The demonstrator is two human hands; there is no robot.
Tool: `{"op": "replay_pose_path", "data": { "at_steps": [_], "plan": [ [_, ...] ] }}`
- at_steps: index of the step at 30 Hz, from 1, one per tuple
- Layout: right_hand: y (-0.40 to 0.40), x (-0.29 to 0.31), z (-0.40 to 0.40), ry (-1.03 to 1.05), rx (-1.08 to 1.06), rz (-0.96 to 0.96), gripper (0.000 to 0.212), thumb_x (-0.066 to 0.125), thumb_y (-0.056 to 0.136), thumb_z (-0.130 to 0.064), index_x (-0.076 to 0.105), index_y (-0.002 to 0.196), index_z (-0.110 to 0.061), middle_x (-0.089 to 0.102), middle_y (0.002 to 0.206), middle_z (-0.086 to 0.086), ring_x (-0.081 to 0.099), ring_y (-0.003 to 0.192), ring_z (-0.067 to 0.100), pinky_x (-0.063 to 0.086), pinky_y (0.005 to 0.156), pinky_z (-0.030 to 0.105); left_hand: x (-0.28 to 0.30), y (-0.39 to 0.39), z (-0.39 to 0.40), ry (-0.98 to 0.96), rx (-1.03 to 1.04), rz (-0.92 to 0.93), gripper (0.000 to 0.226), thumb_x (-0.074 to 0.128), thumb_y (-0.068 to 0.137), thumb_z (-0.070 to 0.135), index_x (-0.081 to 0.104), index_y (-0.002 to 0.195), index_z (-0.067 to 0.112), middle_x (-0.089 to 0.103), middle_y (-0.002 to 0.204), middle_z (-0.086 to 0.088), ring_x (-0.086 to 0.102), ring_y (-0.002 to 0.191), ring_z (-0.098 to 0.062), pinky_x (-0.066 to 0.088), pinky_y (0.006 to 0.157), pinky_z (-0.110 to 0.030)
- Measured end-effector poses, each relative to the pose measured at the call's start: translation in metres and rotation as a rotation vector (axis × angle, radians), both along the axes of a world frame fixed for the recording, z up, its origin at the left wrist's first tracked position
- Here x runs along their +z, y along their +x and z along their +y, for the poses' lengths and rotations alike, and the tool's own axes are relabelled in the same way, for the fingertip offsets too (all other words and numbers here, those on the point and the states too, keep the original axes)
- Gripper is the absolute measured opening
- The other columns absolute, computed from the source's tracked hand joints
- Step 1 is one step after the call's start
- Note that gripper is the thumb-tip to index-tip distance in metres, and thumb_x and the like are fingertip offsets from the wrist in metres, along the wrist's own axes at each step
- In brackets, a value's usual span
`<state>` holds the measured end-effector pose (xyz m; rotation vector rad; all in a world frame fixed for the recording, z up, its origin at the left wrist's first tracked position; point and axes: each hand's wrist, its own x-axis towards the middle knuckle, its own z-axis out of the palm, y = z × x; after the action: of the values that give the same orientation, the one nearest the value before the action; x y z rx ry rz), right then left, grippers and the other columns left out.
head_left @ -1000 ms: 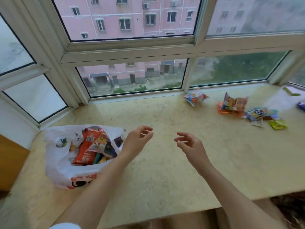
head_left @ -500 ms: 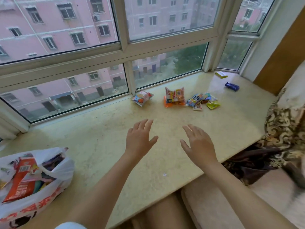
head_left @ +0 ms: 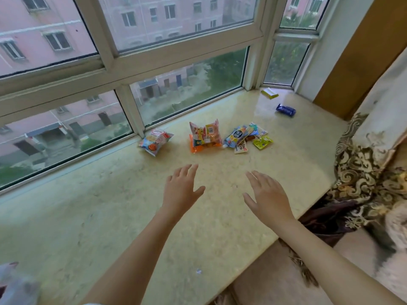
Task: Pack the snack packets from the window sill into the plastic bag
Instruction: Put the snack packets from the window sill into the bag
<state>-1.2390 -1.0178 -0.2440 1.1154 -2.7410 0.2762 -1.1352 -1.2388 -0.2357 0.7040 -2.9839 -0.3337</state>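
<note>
Hovering over marble window sill [head_left: 92, 219]: left hand [head_left: 179, 190], right hand [head_left: 269, 198], fingers spread, empty.

The window sill [head_left: 92, 216] is polished stone, pale yellow, mottled and faintly glossy near the glass. The snack packets [head_left: 206, 136] are shiny printed plastic film, crinkled; the blue packet [head_left: 285, 110] gleams too. The plastic bag [head_left: 15, 285] is thin, translucent white film. The curtain [head_left: 361, 172] is woven brocade cloth, matt.
</note>
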Motion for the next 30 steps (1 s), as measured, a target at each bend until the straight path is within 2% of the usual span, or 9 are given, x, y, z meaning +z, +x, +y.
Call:
{"op": "replay_pose_path", "data": {
  "at_steps": [8,13,19,23,30],
  "plan": [
    [-0.108,-0.038,-0.029,0.041,-0.019,0.02,0.054,0.07,0.077,-0.032,0.059,0.125,-0.01,0.062,0.124,0.011,0.06,0.111,0.029,0.05,0.091,0.047,-0.043,-0.115,-0.028,0.053,-0.035,-0.055,0.071,0.054,0.089,0.052,0.027,0.149,0.025,0.031,0.154,0.004,0.029,0.139,-0.02,0.03,0.109,-0.037],
    [-0.172,-0.072,-0.051,0.064,-0.028,0.036,0.058,0.079,0.07,-0.03,0.062,0.123,-0.011,0.063,0.122,0.011,0.061,0.11,0.029,0.05,0.09,0.047,-0.079,-0.175,-0.04,0.043,-0.049,-0.053,0.072,0.053,0.089,0.053,0.025,0.15,0.025,0.028,0.155,0.004,0.028,0.14,-0.019,0.029,0.108,-0.037],
    [-0.249,-0.14,-0.073,0.075,-0.02,0.016,0.059,0.077,0.073,-0.032,0.06,0.125,-0.011,0.062,0.124,0.011,0.06,0.111,0.029,0.05,0.09,0.046,-0.14,-0.247,-0.042,0.033,-0.041,-0.01,0.073,0.052,0.09,0.052,0.021,0.151,0.027,0.025,0.156,0.006,0.023,0.142,-0.018,0.025,0.111,-0.034],
    [-0.295,-0.199,-0.071,0.058,-0.002,0.029,0.063,0.08,0.069,-0.033,0.06,0.125,-0.011,0.063,0.122,0.01,0.061,0.11,0.029,0.051,0.088,0.045,-0.196,-0.299,-0.032,0.03,-0.025,0.032,0.073,0.053,0.089,0.052,0.021,0.15,0.029,0.028,0.154,0.007,0.025,0.141,-0.016,0.028,0.11,-0.033],
    [-0.379,-0.3,-0.056,0.092,0.029,0.06,0.063,0.083,0.064,-0.033,0.063,0.121,-0.013,0.062,0.122,0.011,0.061,0.107,0.03,0.052,0.084,0.044,-0.277,-0.399,-0.025,-0.05,-0.032,0.069,0.075,0.051,0.091,0.051,0.019,0.151,0.022,0.029,0.154,0.001,0.028,0.14,-0.02,0.03,0.108,-0.035]
  ]
}}
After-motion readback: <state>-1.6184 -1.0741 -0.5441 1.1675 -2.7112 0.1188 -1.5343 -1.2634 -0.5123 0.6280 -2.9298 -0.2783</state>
